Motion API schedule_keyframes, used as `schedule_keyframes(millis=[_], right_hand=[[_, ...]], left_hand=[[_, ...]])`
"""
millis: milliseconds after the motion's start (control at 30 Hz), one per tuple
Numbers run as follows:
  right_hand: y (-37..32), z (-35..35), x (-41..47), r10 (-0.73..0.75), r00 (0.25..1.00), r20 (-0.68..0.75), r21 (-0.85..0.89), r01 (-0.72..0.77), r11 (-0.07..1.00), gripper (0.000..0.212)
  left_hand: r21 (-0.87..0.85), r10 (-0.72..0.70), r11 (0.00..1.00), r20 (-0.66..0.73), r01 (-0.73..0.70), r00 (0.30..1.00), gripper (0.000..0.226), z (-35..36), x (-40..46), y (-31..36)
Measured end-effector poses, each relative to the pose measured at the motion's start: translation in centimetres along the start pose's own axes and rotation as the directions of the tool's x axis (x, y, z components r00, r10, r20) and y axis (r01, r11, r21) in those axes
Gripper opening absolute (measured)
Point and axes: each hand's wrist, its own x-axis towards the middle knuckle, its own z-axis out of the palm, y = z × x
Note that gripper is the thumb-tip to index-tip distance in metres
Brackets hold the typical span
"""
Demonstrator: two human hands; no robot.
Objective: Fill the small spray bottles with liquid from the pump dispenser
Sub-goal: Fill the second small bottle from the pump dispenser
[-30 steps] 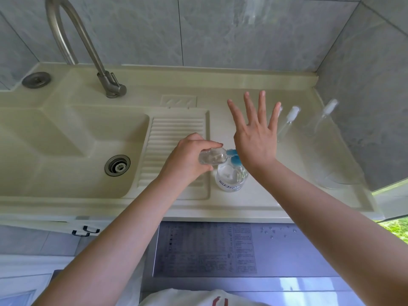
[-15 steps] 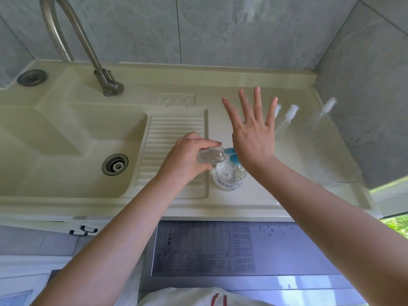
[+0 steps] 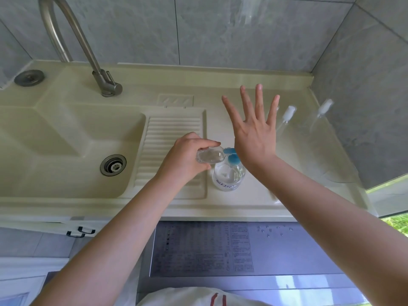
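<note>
Nearest me, below the counter edge, is a grey appliance top with a printed label panel [image 3: 202,248] and a few water drops on its right side. Above that, on the cream counter [image 3: 254,202], stands the clear plastic pump dispenser with a blue pump head [image 3: 228,175], approx. between my two wrists, just right of the ribbed drainboard [image 3: 172,149].

My left hand [image 3: 187,159] has its fingers & thumb curled round a small clear spray bottle without its cap [image 3: 209,156], held tilted on its side, its mouth against the blue nozzle (can't tell if liquid is flowing). My right hand [image 3: 254,133] is flat, all fingers straight and spread wide, gripping nothing; its heel sits over the pump head, tho actual contact is hidden.

Further back on the right, two more clear spray bottles with white caps: one [image 3: 288,115] just beyond my little finger, the other [image 3: 323,110] near the grey tiled side wall. Far left: cream sink basin w/ steel drain [image 3: 113,165], and the curved steel tap [image 3: 97,62] at the back.
</note>
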Motion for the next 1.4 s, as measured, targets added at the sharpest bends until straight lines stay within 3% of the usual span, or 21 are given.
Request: schedule_keyframes(millis=[267,400,500,700,833,967,1133,1300,1400], right_hand=[[-0.5,0.9,0.2,0.035,0.996,0.078,0.048,-0.039,0.998,0.083],[-0.1,0.0,0.4,0.007,0.996,0.093,0.051,-0.012,0.999,0.097],[0.0,-0.5,0.4,0.001,0.998,0.06,0.039,-0.003,0.999,0.104],[-0.3,1.6,0.2,0.06,0.998,0.035,0.08,-0.063,0.995,0.084],[0.1,0.7,0.3,0.038,0.998,0.044,0.059,-0.04,0.997,0.094],[0.3,0.4,0.3,0.03,1.0,-0.008,0.031,-0.029,0.999,0.096],[-0.2,1.5,0.4,0.031,0.998,0.046,0.049,-0.033,0.998,0.085],[0.1,0.9,0.7,0.005,1.0,-0.03,0.028,-0.004,1.0,0.099],[0.4,1.1,0.4,0.015,1.0,-0.021,0.039,-0.014,0.999,0.096]], left_hand=[[0.027,-0.005,1.0,0.012,0.004,1.0,0.064,-0.1,0.0,0.0],[0.023,-0.011,1.0,0.012,0.01,1.0,0.065,-0.1,0.1,0.1],[0.015,-0.007,1.0,0.006,0.007,1.0,0.065,-0.2,-0.1,0.1],[0.031,-0.019,0.999,0.014,0.019,1.0,0.065,-0.2,-0.1,0.3],[0.038,-0.01,0.999,0.016,0.01,1.0,0.066,-0.2,-0.2,0.4],[0.024,0.001,1.0,0.006,-0.001,1.0,0.066,-0.3,-0.1,0.4],[0.041,-0.007,0.999,0.018,0.007,1.0,0.066,-0.2,-0.1,0.4],[0.034,-0.005,0.999,0.017,0.004,1.0,0.066,-0.4,-0.2,0.4],[0.038,-0.009,0.999,0.011,0.009,1.0,0.067,-0.4,-0.3,0.5]])
